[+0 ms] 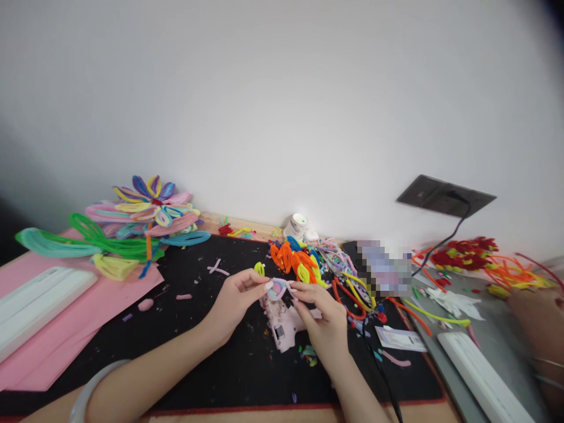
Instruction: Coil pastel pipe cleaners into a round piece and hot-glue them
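Observation:
A small pastel coil of pipe cleaner (pixel 277 289) is held between both hands near the middle of the black mat. My left hand (pixel 238 299) pinches its left side with thumb and fingertips. On the other side, my right hand (pixel 321 311) grips a pale lilac strand that runs off the coil. Just below the coil lies a pink glue gun (pixel 286 329) on the mat, partly hidden by my right hand. Orange pipe cleaner loops (pixel 295 261) are heaped right behind the hands.
Pipe cleaner flowers (pixel 156 205) and pink sheets (pixel 83 317) with a white box (pixel 44 305) lie left. A white cup (pixel 295 226) stands by the wall. A black cable (pixel 379 364) crosses the mat's right side. Another person's hand (pixel 537 323) is at the far right.

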Demonstrator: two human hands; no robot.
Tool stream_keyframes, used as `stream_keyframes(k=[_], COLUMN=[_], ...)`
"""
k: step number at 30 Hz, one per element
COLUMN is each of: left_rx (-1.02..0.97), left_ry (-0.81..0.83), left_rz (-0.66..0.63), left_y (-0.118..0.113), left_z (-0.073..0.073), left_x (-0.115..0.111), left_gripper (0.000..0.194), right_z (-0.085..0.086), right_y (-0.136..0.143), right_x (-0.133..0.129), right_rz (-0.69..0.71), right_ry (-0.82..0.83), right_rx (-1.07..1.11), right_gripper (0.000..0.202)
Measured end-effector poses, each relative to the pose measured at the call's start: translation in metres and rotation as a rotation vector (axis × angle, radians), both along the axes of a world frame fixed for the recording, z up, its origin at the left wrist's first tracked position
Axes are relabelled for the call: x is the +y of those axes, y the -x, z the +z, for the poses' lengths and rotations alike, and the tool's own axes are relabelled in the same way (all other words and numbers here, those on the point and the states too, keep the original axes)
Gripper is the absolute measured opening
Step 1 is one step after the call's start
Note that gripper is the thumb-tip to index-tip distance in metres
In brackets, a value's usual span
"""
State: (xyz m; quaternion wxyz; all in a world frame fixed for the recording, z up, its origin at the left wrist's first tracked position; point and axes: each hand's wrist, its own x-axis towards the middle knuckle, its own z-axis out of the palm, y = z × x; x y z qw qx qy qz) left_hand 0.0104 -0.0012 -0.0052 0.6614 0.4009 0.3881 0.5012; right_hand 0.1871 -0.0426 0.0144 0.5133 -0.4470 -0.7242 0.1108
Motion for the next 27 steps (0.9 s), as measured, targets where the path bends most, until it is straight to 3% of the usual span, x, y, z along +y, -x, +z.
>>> stream_keyframes(k=[15, 21, 27], left_rx=[-0.068, -0.192, -0.254], left_ry=[0.037, 0.137, 0.226], left_rz=[-0.008, -0.049, -0.110], left_y=[0.0002, -0.0009, -0.0012], left_z=[-0.0022, 0.0007, 0.0019], left_x=[-0.0002, -0.0015, -0.0032], left_gripper=[0.019, 0.021, 0.020], right_z=[-0.0019, 0.0004, 0.0000], right_y=[0.0036, 0.0018, 0.0027], right_x=[0.0024, 0.0025, 0.0026], right_rz=[0.037, 0.063, 0.069], right_ry=[0.004, 0.013, 0.012], right_rx=[0.055, 0.037, 0.083], right_gripper=[0.013, 0.023, 0.021])
